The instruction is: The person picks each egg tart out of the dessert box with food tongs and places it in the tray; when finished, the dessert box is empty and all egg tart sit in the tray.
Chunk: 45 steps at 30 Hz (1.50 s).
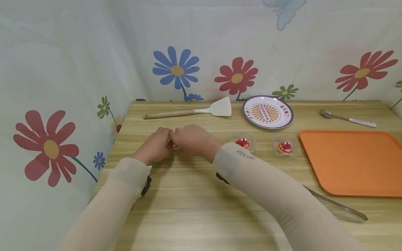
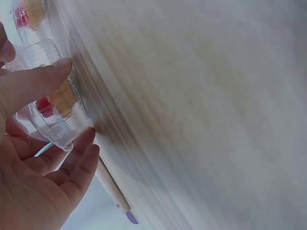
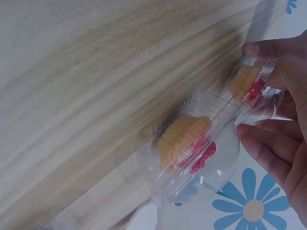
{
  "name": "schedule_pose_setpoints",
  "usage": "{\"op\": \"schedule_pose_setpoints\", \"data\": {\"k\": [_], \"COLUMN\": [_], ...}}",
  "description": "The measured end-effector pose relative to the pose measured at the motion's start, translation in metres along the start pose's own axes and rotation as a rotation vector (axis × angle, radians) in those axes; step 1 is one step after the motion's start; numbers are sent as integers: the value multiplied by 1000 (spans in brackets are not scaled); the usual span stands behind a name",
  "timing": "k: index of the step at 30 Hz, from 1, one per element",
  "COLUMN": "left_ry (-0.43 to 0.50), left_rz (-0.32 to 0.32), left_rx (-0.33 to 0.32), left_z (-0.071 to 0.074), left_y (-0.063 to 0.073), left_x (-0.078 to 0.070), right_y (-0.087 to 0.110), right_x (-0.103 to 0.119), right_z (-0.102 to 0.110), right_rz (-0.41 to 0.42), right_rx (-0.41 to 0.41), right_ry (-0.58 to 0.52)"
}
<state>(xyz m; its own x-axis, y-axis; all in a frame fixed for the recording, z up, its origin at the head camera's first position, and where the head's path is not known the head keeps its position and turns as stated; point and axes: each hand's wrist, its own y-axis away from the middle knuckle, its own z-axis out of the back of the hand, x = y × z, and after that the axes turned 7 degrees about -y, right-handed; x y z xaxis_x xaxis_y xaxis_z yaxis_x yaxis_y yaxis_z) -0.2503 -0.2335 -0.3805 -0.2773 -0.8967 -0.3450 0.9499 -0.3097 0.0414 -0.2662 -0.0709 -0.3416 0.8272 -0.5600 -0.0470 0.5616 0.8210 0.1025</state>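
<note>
Both hands are together at the table's left side, around a small clear plastic box [image 2: 60, 108] with a red-topped tart inside. My left hand [image 1: 157, 145] holds the box by its sides, thumb on one side and fingers on the other. From the opposite side my right hand [image 1: 195, 140] grips the same box [image 3: 247, 85]; its thumb and fingers straddle the edges. In the head view the hands hide most of the box. A second boxed tart [image 1: 242, 142] sits just right of the right hand, and a third boxed tart [image 1: 284, 147] stands beyond it.
Behind the hands lies a white spatula [image 1: 221, 107] with a wooden handle. A round printed plate [image 1: 285, 119] and a spoon [image 1: 345, 118] are along the back. At the right lies an orange tray [image 1: 360, 158], with metal tongs [image 1: 339, 206] near the right forearm. Flowered curtains border the table.
</note>
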Motion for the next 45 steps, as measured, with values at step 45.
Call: {"op": "schedule_pose_setpoints", "data": {"k": [45], "left_ry": [-10], "left_rz": [-64], "left_rx": [-483], "left_z": [59], "left_y": [50], "left_x": [-36], "right_y": [48], "right_x": [-35], "right_z": [42], "right_rz": [-170], "right_rx": [-193], "right_ry": [-1041]}}
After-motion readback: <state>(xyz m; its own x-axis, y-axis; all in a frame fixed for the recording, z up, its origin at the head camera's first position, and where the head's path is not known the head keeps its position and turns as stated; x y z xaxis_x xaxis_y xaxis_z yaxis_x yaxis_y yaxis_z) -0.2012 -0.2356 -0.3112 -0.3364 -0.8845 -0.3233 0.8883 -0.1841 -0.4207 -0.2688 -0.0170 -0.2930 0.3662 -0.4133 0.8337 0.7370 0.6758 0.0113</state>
